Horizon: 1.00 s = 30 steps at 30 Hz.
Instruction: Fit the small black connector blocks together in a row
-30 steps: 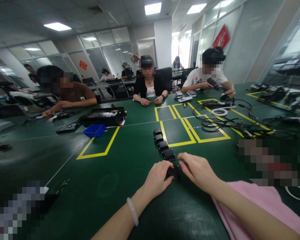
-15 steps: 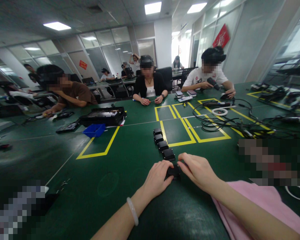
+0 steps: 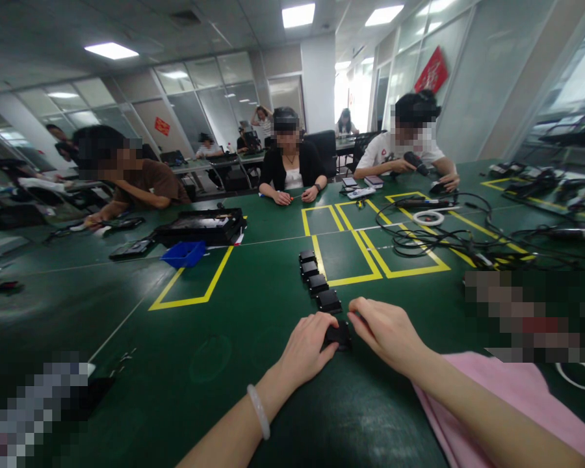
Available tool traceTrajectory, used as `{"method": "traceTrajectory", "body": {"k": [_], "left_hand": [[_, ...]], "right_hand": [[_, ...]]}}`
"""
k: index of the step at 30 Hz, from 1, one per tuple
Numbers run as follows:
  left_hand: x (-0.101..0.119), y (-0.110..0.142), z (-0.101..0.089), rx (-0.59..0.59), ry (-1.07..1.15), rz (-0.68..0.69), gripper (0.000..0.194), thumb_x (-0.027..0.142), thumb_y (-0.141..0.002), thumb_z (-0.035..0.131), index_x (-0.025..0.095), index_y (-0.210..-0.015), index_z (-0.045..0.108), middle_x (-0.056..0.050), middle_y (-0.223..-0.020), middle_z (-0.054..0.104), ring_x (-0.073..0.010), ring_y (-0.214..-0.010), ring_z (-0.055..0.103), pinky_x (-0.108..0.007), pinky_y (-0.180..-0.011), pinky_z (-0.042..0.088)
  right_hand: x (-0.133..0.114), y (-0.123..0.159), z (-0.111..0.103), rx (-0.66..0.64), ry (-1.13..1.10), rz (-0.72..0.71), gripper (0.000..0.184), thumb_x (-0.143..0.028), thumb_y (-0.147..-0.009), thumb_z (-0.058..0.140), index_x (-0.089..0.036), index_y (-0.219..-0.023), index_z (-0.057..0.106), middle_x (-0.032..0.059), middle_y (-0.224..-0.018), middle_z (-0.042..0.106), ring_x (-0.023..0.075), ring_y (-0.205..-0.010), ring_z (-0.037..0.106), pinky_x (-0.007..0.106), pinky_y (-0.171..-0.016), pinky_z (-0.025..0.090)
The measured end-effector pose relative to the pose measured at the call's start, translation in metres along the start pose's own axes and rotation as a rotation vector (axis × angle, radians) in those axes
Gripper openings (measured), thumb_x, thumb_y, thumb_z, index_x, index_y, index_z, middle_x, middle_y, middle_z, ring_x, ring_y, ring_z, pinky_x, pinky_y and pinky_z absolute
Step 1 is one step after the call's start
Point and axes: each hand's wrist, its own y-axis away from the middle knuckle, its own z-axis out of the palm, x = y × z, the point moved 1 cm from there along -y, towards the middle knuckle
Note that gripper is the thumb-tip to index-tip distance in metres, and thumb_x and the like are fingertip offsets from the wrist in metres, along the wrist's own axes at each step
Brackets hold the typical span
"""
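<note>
A small black block [image 3: 340, 335] lies on the green table in front of me. My left hand [image 3: 307, 341] grips its left side, fingers over the top and thumb along the near edge. Just right of the block, slightly apart from it, my right hand [image 3: 383, 328] is closed with thumb and fingertips together. Whatever those fingertips may hold is hidden or too small to name. Beyond the gripped block runs a line of similar black blocks, the nearest one [image 3: 328, 301] close to my left fingertips and the farthest [image 3: 307, 256] beside yellow tape.
Pink cloth [image 3: 497, 403] lies under my right forearm. Black cables [image 3: 409, 244] and a white ring of tape [image 3: 428, 218] are at the right. A blue bin [image 3: 184, 254] stands beside a black case [image 3: 199, 225] on the left. Co-workers sit across the table.
My right hand has shifted very slightly right, away from the block, showing more of its top. My left hand stays on the block.
</note>
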Motion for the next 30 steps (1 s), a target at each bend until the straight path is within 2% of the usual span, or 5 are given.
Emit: {"method": "traceTrajectory", "body": {"k": [9, 14, 21, 27, 30], "left_hand": [[0.0005, 0.0002, -0.0011, -0.005, -0.003, -0.003, 0.032, 0.015, -0.079, 0.062, 0.024, -0.106, 0.047, -0.001, -0.106, 0.056, -0.0207, -0.098, 0.053, -0.034, -0.084, 0.041], [-0.0004, 0.0000, 0.0001, -0.007, -0.005, -0.004, 0.031, 0.015, -0.079, 0.062, 0.024, -0.106, 0.047, -0.001, -0.106, 0.056, -0.0207, -0.098, 0.053, -0.034, -0.085, 0.041], [0.0007, -0.0005, -0.0009, -0.012, -0.011, -0.002, 0.030, 0.016, -0.080, 0.062, 0.024, -0.105, 0.047, -0.001, -0.105, 0.056, -0.0208, -0.098, 0.053, -0.034, -0.085, 0.041], [0.0005, -0.0005, -0.0008, -0.008, -0.001, -0.003, 0.032, 0.015, -0.079, 0.062, 0.024, -0.105, 0.047, -0.001, -0.106, 0.056, -0.0205, -0.098, 0.053, -0.034, -0.085, 0.041], [0.0001, -0.0005, -0.0009, -0.010, 0.002, -0.004, 0.031, 0.015, -0.079, 0.062, 0.024, -0.105, 0.047, -0.001, -0.106, 0.056, -0.0208, -0.098, 0.053, -0.034, -0.085, 0.041]], "right_hand": [[-0.0007, -0.0002, -0.0010, -0.017, -0.043, 0.013, 0.014, -0.019, -0.094, 0.038, -0.018, -0.096, 0.051, 0.0022, -0.076, 0.063, 0.0144, -0.070, 0.061, 0.025, -0.064, 0.039], [0.0003, 0.0006, -0.0002, -0.029, -0.028, -0.002, 0.016, -0.028, -0.096, 0.039, -0.019, -0.090, 0.051, 0.0009, -0.072, 0.061, 0.0146, -0.067, 0.059, 0.025, -0.062, 0.037], [0.0014, -0.0003, 0.0023, -0.023, -0.052, 0.015, 0.012, -0.020, -0.094, 0.038, -0.018, -0.097, 0.049, 0.0017, -0.077, 0.062, 0.0146, -0.070, 0.061, 0.025, -0.064, 0.038], [0.0010, 0.0009, 0.0004, -0.036, -0.044, 0.002, 0.017, -0.029, -0.096, 0.038, -0.020, -0.089, 0.050, 0.0005, -0.072, 0.060, 0.0147, -0.067, 0.059, 0.025, -0.061, 0.037], [0.0020, 0.0014, 0.0022, -0.020, -0.036, 0.010, 0.014, -0.025, -0.096, 0.038, -0.019, -0.092, 0.050, 0.0007, -0.073, 0.061, 0.0141, -0.067, 0.060, 0.025, -0.062, 0.037]]}}
